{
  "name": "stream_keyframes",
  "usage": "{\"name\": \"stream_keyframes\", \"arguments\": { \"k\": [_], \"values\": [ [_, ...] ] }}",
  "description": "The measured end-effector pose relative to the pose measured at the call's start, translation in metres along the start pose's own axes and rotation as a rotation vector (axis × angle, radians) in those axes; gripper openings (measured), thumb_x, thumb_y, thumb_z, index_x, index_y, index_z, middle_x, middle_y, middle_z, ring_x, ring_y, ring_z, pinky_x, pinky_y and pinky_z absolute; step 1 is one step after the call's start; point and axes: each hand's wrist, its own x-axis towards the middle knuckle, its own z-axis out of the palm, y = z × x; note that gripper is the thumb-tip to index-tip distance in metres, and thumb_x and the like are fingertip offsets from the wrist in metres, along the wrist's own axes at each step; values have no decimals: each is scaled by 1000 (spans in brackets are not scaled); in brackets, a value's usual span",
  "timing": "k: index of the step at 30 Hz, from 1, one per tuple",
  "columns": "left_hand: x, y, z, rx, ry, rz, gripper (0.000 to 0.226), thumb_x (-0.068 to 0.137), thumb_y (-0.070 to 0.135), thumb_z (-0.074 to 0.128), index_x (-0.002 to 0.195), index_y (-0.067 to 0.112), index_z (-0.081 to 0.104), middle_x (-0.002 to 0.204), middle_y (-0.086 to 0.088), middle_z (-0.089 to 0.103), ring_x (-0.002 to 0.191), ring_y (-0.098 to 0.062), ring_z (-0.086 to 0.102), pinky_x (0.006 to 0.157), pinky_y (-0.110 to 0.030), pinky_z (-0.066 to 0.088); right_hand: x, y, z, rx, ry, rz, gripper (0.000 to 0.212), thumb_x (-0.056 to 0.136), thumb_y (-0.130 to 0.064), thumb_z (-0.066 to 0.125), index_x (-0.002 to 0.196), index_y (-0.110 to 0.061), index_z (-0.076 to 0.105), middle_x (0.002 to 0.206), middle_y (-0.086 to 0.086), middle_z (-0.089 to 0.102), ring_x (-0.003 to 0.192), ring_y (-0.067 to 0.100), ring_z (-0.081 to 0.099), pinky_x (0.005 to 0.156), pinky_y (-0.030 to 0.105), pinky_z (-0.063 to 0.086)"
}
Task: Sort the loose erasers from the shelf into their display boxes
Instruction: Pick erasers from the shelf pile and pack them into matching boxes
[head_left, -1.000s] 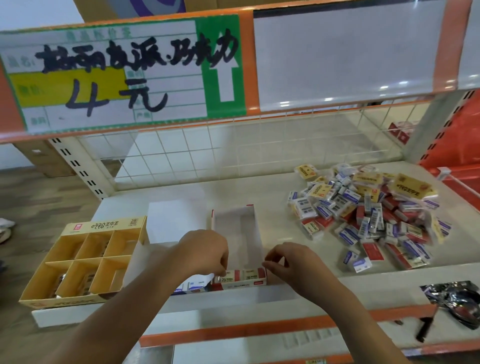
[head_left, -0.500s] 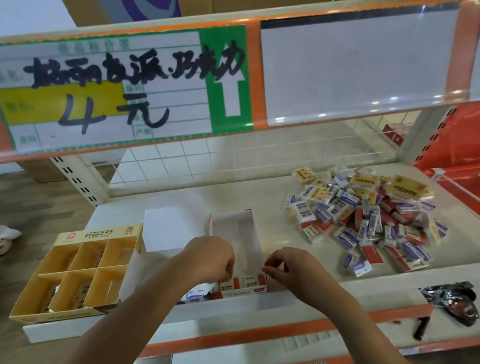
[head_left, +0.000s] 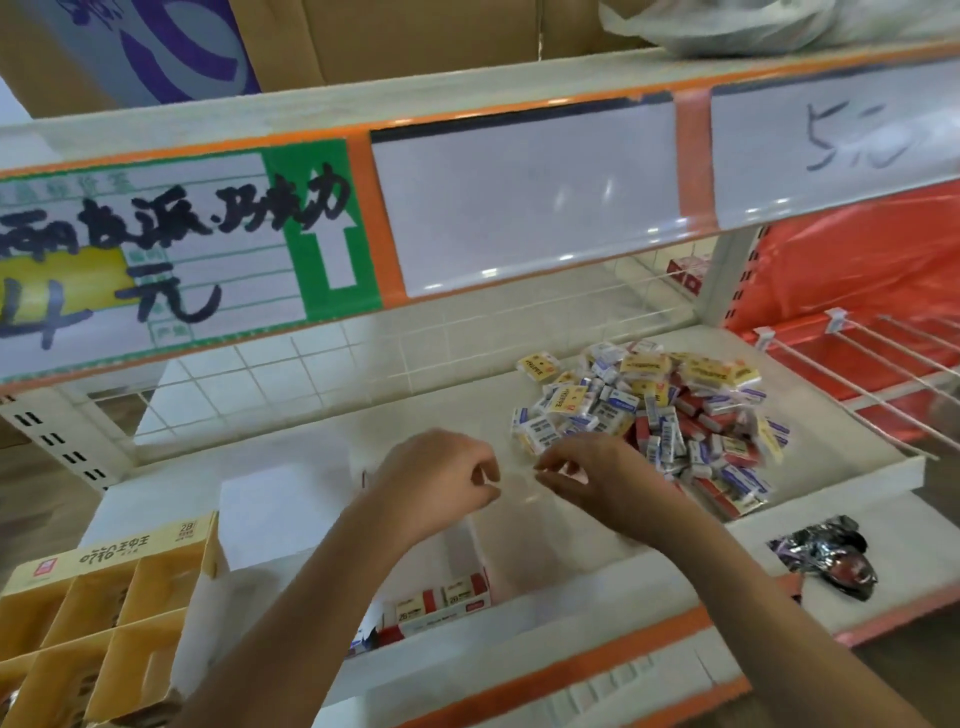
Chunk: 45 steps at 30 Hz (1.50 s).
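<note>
While both hands hover at frame centre above the white display box (head_left: 467, 566), the loose eraser pile (head_left: 649, 415) lies just right of the right hand (head_left: 597, 478), the nearer one. Left hand (head_left: 441, 483) and right fingers are curled; whether they pinch anything, I cannot tell. Boxes: one white, one yellow divided box (head_left: 93, 597), lower left. Erasers are too many to count.

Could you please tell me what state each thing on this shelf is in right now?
left hand: fingers curled, nothing visibly held
right hand: fingers curled, nothing visibly held
white display box: open, a few erasers at its near end
yellow display box: open, compartments mostly unfilled
loose erasers: heaped, unsorted
foil wrapper: crumpled
</note>
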Motion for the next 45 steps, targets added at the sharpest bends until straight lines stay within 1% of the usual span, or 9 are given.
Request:
{"name": "stream_keyframes", "arguments": {
  "k": [3, 7, 10, 16, 25, 31, 36, 40, 45],
  "values": [
    [24, 22, -4, -34, 54, 39, 28, 88, 42, 58, 111, 29, 63, 108, 10, 65, 91, -11, 57, 71, -25, 41, -3, 23, -16, -15, 129, 60, 24, 89, -30, 60, 106, -14, 66, 96, -2, 64, 84, 12, 56, 79, 27, 49],
    [54, 49, 3, -74, 133, 83, 27, 86, 38, 62, 111, 28, 65, 109, 6, 66, 95, -14, 58, 72, -24, 41, -18, 55, -32, -95, 250, 121, 15, 86, -25, 65, 96, -15, 69, 86, -8, 60, 75, 7, 54, 67, 12, 42],
    [74, 65, 12, -128, 159, 80, 27, 84, 33, 62, 112, 29, 64, 112, 4, 66, 102, -16, 58, 81, -27, 45, -33, 81, -38, -152, 292, 236, 15, 87, -24, 64, 98, -16, 68, 92, -4, 62, 84, 14, 56, 66, 16, 35],
    [105, 89, 31, -158, 162, 94, 26, 87, 31, 60, 112, 26, 64, 112, 5, 67, 100, -14, 61, 87, -33, 51, -65, 116, -42, -147, 284, 361, 31, 84, -20, 68, 114, -13, 64, 109, 4, 64, 102, 26, 57, 83, 31, 43],
    [132, 103, 58, -69, 279, 71, 19, 89, 28, 56, 104, 20, 65, 99, 1, 68, 89, -16, 62, 81, -33, 52, -83, 140, -49, -121, 233, 457, 32, 90, -32, 60, 117, -16, 62, 113, 4, 60, 103, 20, 54, 83, 24, 39],
    [146, 91, 50, -68, 392, 16, 29, 90, 20, 57, 118, 28, 59, 115, 7, 63, 98, -12, 59, 78, -26, 51, -74, 147, -48, -128, 257, 431, 36, 92, -24, 56, 128, -22, 55, 121, -2, 57, 107, 16, 55, 81, 22, 42],
    [156, 87, 53, -17, 348, 7, 34, 91, 20, 55, 125, 26, 55, 118, 5, 62, 105, -13, 56, 82, -25, 50, -64, 153, -44, -236, 203, 415, 38, 94, -23, 52, 131, -26, 51, 130, -6, 53, 115, 16, 52, 91, 28, 47],
    [159, 89, 59, -12, 354, -4, 32, 92, 23, 55, 123, 24, 54, 118, 5, 61, 109, -13, 54, 83, -24, 48, -58, 155, -44, -339, 164, 414, 41, 94, -17, 46, 134, -27, 45, 130, -6, 50, 117, 18, 49, 88, 30, 47],
    [162, 89, 60, 23, 367, -18, 29, 93, 25, 54, 121, 22, 54, 117, 5, 61, 106, -13, 55, 84, -24, 46, -58, 154, -47, -343, 149, 357, 37, 97, -27, 44, 134, -24, 45, 129, -6, 50, 117, 16, 49, 88, 28, 46]
  ]
}}
